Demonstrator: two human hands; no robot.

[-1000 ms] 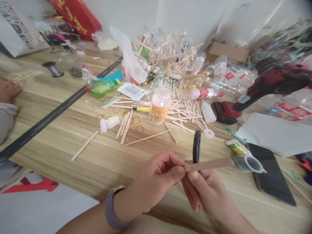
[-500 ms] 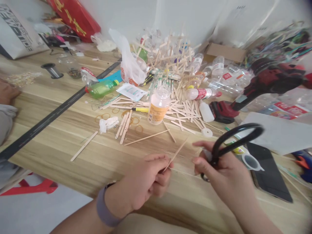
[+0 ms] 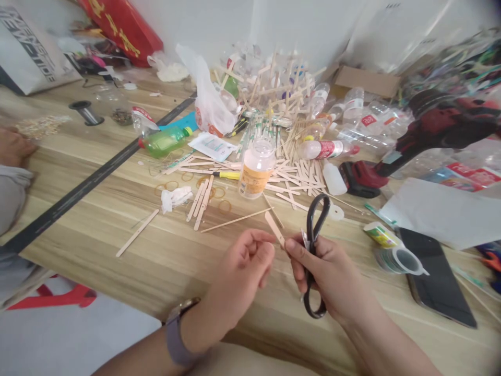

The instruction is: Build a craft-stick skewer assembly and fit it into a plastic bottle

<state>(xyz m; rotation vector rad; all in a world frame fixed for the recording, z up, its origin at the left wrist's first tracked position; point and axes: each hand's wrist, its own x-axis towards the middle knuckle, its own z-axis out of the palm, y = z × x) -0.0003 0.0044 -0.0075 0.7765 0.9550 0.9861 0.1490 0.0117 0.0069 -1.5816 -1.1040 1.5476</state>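
Note:
My right hand has black-handled scissors in its palm, the handles sticking out above and below. Between the thumb and finger of that same hand is a wooden craft stick, tilted up to the left. My left hand is just left of the stick, its fingers loosely curled and apart, with nothing visible in them. Beyond the hands lie a thin wooden skewer and several craft sticks side by side. A clear jar with an orange label stands behind them.
Loose sticks, plastic bottles and a plastic bag crowd the back. To the right are a red-black power tool, a tape roll and a dark tablet. Another person's hand rests at the left edge.
The craft stick has passed from my left hand to my right hand and now shows its broad face. My right hand has come left, and the scissors have turned more upright.

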